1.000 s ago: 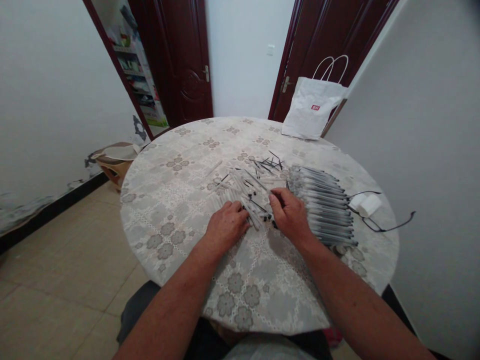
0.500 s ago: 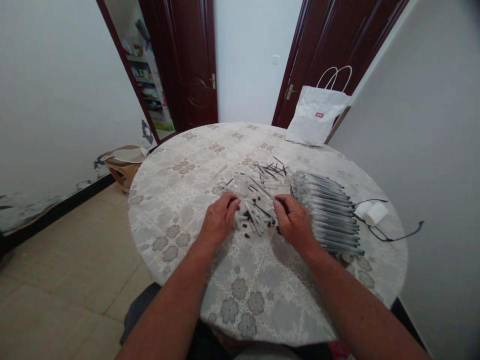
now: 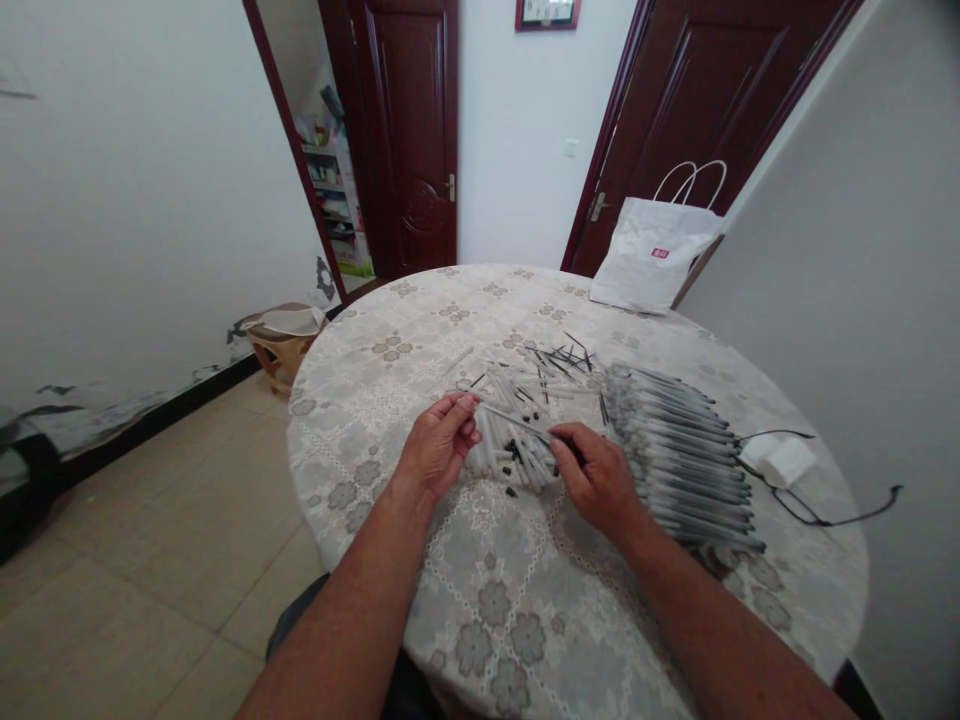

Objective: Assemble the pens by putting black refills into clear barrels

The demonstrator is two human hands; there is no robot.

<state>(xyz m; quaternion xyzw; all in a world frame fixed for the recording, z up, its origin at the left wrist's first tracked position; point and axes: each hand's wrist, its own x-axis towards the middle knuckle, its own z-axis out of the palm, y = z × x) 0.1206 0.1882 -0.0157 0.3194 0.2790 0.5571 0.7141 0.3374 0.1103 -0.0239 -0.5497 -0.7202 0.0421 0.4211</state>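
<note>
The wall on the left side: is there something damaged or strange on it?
Yes. Low on the left wall, above the black baseboard, dark, ragged patches break the pale surface; the paint seems to be flaking.

Two dark red doors, left [image 3: 411,120] and right [image 3: 705,110], flank a white far wall [image 3: 510,180] with a light switch [image 3: 571,148]. At left, a wooden stool [image 3: 274,355] stands beside a peeling wall [image 3: 150,220]; beige tiles [image 3: 142,620] cover the floor; the light is soft.
</note>
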